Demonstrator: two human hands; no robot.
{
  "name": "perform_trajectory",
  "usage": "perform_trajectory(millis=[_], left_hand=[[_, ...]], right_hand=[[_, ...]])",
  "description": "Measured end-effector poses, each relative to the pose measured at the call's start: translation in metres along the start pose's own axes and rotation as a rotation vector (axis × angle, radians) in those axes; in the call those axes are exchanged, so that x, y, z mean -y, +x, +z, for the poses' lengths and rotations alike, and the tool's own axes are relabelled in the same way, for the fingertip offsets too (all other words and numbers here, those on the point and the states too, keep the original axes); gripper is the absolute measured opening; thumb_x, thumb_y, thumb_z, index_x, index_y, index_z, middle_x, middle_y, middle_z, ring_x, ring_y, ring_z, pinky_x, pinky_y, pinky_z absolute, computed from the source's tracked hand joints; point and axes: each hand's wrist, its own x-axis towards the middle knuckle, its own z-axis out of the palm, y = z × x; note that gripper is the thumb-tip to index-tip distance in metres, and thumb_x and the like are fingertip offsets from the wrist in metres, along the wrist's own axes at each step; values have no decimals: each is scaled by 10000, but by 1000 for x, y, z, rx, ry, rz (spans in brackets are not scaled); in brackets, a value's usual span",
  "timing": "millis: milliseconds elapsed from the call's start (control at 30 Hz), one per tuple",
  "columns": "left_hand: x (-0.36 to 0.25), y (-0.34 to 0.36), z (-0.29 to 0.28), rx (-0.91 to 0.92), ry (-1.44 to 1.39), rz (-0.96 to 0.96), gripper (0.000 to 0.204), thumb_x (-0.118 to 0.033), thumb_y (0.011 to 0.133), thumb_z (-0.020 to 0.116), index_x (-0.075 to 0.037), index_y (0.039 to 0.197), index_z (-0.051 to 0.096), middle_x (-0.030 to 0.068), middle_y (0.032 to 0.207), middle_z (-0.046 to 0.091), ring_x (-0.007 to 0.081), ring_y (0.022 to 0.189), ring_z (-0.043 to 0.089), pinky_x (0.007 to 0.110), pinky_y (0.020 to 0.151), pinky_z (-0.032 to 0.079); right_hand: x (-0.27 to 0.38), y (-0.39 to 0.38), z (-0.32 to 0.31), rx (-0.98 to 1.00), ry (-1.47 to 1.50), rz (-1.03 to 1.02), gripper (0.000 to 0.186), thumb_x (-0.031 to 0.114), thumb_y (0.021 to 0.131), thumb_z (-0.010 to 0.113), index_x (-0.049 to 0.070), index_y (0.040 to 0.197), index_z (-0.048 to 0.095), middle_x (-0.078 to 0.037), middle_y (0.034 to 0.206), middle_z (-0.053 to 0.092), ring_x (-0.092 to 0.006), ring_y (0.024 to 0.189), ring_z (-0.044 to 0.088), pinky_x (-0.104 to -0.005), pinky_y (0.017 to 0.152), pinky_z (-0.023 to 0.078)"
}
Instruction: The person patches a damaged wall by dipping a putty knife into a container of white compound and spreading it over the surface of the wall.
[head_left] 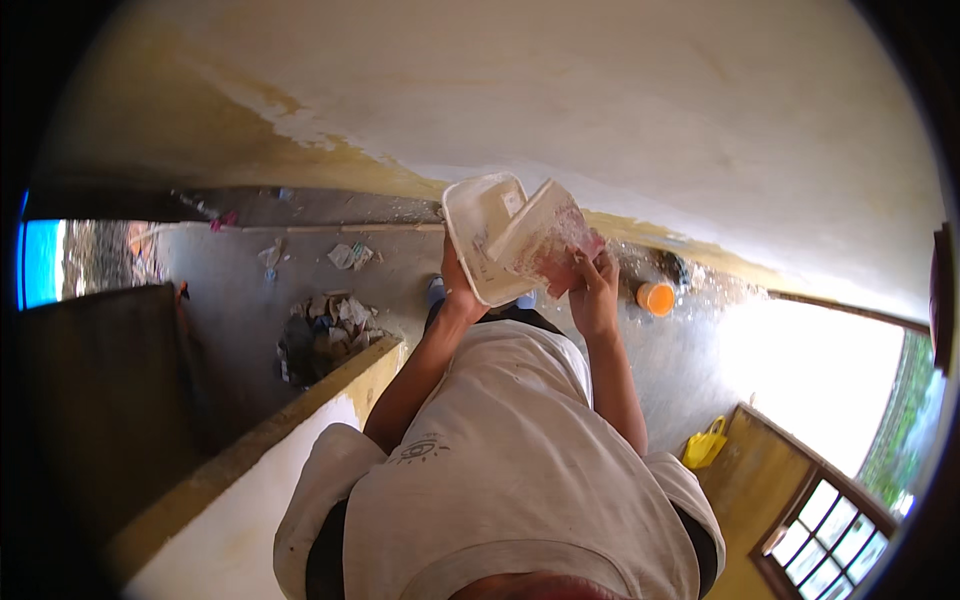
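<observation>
My left hand (pixel 459 288) is wrapped around the side of a shallow white rectangular tub (pixel 468 212) with rounded corners and whitish smears inside. In my right hand (pixel 597 292) is a wide, flat scraper (pixel 545 236), its pale face streaked with white and reddish patches. The scraper's left edge overlaps the tub, and it seems to rest against or just over the tub's rim. Its grip is partly hidden by my fingers. Both hands are in front of my body, near the wall (pixel 640 110).
Patchy whitish coating covers the yellowish wall ahead. An orange bucket (pixel 656 298) stands on the floor to the right. A heap of rubbish (pixel 330 335) and loose scraps (pixel 350 256) lie left, near a low wall (pixel 270 450). A yellow bag (pixel 705 444) sits right, by a bright opening.
</observation>
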Motion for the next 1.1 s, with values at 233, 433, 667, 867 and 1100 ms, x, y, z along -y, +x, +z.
perform_trajectory(millis=[233,433,667,867,1100], left_hand=[[-53,-51,-60,-264,-54,316,659,-578,975,388,-133,1460,369,68,1391,508,257,1266,517,471,1024,463],[-114,-81,-81,-338,-147,549,594,-567,970,425,-186,1426,423,37,1378,515,244,1266,511,474,1049,432],[-168,-106,-119,-444,-181,649,605,-609,968,407,-230,1440,406,-21,1391,498,206,1273,499,445,1058,405],[-213,-115,-111,-381,-217,814,938,-96,720,825,-105,1473,264,167,1391,435,264,1308,458,481,1063,407],[-273,-93,-174,-283,-213,541,644,-480,938,570,-165,1460,363,68,1401,481,262,1291,482,459,1054,420]], right_hand=[[-22,28,78,307,270,448,385,142,962,485,-54,1292,466,-150,1257,583,-234,1153,586,-374,986,483],[-70,62,164,382,378,566,335,197,957,544,-5,1224,531,-119,1246,593,-242,1079,626,-294,875,546],[-153,125,246,307,695,728,237,76,942,508,-113,1079,547,-217,1098,615,-235,946,649,-230,771,601],[-198,184,278,259,828,576,259,31,958,394,-136,1092,538,-215,1041,636,-245,907,658,-244,759,598],[-173,216,312,233,1156,417,242,1,935,395,-111,987,603,-235,1012,636,-273,844,655,-291,734,610]])
